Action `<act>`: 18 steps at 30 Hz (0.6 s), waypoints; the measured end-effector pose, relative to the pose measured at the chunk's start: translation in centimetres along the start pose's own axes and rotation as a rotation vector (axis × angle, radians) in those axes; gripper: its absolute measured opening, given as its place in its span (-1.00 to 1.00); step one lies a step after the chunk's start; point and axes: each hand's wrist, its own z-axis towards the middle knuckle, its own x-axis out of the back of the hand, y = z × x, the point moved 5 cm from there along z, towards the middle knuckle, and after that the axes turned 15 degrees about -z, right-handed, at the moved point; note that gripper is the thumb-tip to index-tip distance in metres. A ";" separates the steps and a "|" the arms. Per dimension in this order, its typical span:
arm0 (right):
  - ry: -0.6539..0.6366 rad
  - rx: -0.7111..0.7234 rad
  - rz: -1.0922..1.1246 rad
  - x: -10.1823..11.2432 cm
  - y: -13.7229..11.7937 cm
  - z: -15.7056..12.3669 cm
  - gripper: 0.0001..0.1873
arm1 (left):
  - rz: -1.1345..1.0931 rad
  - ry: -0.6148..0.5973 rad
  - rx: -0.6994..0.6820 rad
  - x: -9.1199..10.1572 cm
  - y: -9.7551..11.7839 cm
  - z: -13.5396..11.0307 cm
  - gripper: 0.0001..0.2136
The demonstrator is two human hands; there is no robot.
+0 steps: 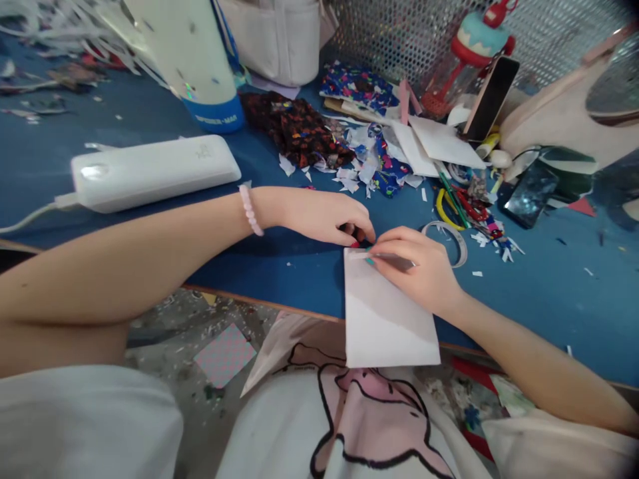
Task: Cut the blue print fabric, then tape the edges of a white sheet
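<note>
Though partly in shadow, a white rectangular card [387, 326]

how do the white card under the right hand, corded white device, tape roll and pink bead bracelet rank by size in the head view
1. White card and corded white device: too close to rank; the device looks wider, the card taller
2. Tape roll, partly hidden
3. Pink bead bracelet

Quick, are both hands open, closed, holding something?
Left hand: curled by the white card; hold unclear.
Right hand: pinched closed at card's top edge; contents unclear.
</note>
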 end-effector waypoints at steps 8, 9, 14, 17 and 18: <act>-0.031 -0.042 -0.031 -0.2 -0.4 0.0 -0.93 | -0.002 -0.025 0.061 0.0 0.1 -0.1 -0.71; -0.036 -0.050 -0.034 -0.2 -0.4 0.0 -0.93 | -0.003 -0.022 0.062 0.0 0.1 -0.1 -0.71; -0.046 -0.085 -0.054 -0.3 -0.5 0.2 -0.93 | 0.003 -0.007 0.031 0.0 0.1 -0.1 -0.72; -0.048 -0.079 -0.052 -0.3 -0.6 0.3 -0.94 | 0.021 -0.008 0.026 0.0 0.2 -0.1 -0.73; -0.049 -0.076 -0.049 -0.3 -0.6 0.3 -0.94 | 0.025 -0.007 0.029 0.0 0.2 -0.1 -0.72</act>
